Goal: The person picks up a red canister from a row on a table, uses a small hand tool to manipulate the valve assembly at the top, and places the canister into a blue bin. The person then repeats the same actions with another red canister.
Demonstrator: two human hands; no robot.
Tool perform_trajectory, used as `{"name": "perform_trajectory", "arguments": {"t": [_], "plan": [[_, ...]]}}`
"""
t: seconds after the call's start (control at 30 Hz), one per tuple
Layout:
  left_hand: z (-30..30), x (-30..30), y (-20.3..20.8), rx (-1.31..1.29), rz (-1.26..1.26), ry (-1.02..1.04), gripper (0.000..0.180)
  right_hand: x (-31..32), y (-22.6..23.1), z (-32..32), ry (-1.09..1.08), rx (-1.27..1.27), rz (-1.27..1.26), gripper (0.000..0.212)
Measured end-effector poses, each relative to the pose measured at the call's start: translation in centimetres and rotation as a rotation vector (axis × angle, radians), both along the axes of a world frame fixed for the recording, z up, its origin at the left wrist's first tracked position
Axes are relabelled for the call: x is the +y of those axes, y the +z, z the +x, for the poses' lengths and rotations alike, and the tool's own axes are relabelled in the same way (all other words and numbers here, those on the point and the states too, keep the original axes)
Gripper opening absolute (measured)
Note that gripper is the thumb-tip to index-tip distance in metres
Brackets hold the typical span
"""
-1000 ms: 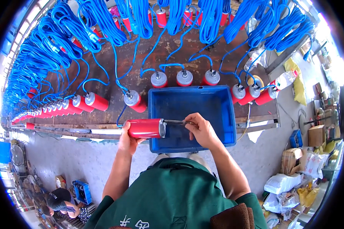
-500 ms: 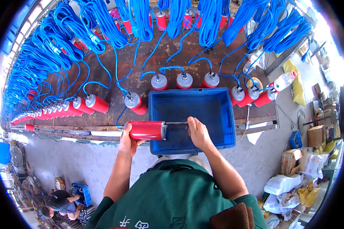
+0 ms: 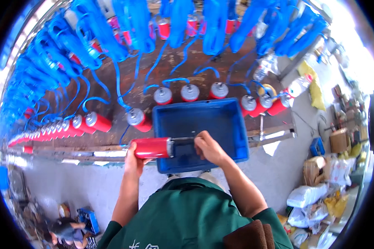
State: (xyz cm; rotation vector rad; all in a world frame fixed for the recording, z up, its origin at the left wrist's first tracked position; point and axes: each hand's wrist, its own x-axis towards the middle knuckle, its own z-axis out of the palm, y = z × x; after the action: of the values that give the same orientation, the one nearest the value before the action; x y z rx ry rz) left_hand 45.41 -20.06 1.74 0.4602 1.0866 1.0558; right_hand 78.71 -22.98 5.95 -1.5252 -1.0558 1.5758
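A shiny red cylinder with a silvery right end lies level over the left wall of a blue plastic tub. My left hand is closed round its left end, thumb on top. From the silvery end a thin dark rod reaches to the right. The fingers of my right hand are curled on the far end of this rod, above the tub. What the fingertips touch is partly hidden behind the hand.
Similar red cylinders with grey caps and blue cables line the bench, several close behind the tub. Thick coils of blue cable hang across the back. Plastic bags and cartons lie on the right-hand floor; a person works at lower left.
The fingers of my right hand have curled more tightly at the rod's end. The whole view has shifted, so bench, tub and cylinder appear further left. My left hand keeps its hold.
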Motion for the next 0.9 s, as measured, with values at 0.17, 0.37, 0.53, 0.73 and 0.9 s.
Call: {"name": "perform_trajectory", "arguments": {"t": [0.17, 0.37, 0.53, 0.73, 0.9], "plan": [[-0.4, -0.4, -0.5, -0.027, 0.017, -0.004, 0.059, 0.8, -1.8, -1.0, -0.097, 0.070, -0.067, 0.056], [-0.1, -0.1, -0.3, 0.006, 0.031, 0.024, 0.063, 0.3, -2.4, 0.7, 0.051, -0.272, 0.419, 0.045], [-0.8, 0.0, -0.8, 0.051, 0.046, 0.042, 0.068, 1.0, -1.8, -0.7, -0.001, -0.163, 0.189, 0.053], [0.6, -0.1, 0.6, 0.112, 0.067, 0.075, 0.074, -0.4, -1.3, 0.2, 0.015, -0.371, 0.587, 0.036], [-0.1, 0.3, -0.3, 0.104, 0.035, 0.067, 0.076, 0.2, -1.9, 0.7, 0.154, -0.438, 0.780, 0.035]]}}
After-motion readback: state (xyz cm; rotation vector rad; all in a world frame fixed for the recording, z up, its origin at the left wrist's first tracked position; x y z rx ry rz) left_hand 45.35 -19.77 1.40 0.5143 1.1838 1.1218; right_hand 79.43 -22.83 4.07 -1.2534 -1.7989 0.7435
